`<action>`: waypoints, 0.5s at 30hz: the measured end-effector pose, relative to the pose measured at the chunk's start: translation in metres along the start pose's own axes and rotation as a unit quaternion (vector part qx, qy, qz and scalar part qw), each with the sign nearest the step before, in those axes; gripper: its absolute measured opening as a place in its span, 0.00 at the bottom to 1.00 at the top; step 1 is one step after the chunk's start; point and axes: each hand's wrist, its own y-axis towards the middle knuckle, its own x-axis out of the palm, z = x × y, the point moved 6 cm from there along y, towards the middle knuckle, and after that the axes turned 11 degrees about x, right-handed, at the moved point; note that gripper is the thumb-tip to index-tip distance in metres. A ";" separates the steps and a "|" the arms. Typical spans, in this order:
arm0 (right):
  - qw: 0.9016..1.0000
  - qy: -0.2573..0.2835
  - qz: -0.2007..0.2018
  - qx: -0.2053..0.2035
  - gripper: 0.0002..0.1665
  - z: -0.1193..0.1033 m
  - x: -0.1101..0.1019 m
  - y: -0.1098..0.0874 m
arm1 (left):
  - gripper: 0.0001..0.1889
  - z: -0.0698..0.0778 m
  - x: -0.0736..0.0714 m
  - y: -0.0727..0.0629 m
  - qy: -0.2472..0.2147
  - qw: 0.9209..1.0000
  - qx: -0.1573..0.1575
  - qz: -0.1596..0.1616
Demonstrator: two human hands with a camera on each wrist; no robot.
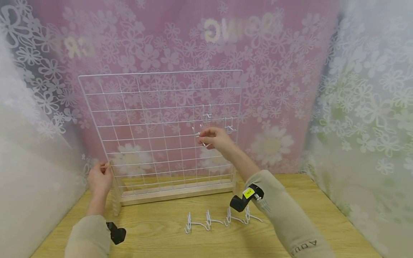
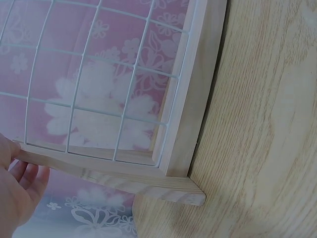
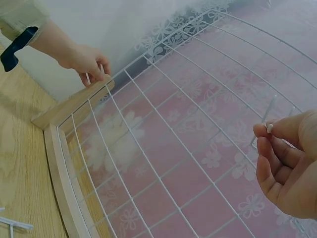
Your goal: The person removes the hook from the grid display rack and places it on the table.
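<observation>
A white wire grid panel [image 1: 161, 73] stands upright in a wooden stand [image 1: 177, 194]. At the left, my left hand [image 1: 100, 179] grips the top of the stand's side post [image 2: 54, 163], thumb in front and fingers behind. My right hand [image 1: 217, 140] pinches a white wire hook [image 1: 197, 134] between thumb and index finger, at the right half of the grid. Whether this hook rests on a wire cannot be told. Two similar hooks hang on the grid near it, an upper hook [image 1: 207, 115] and a right-hand hook [image 1: 230, 128].
Several more white hooks lie in a row on the wooden table [image 1: 155, 233] before the stand, the leftmost hook [image 1: 188, 223] nearest its middle. A pink flowered curtain [image 1: 284, 107] hangs behind. Pale sheets [image 1: 371, 161] flank the table.
</observation>
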 end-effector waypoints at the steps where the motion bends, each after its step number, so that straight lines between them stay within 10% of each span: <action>1: 1.000 -0.002 -0.001 0.000 0.11 0.001 -0.001 -0.001 | 0.19 0.000 0.000 0.000 -0.001 1.000 -0.001 -0.002; 15: 0.999 -0.042 -0.009 0.002 0.14 0.017 -0.014 -0.014 | 0.19 0.000 0.001 -0.001 0.002 1.000 -0.002 -0.009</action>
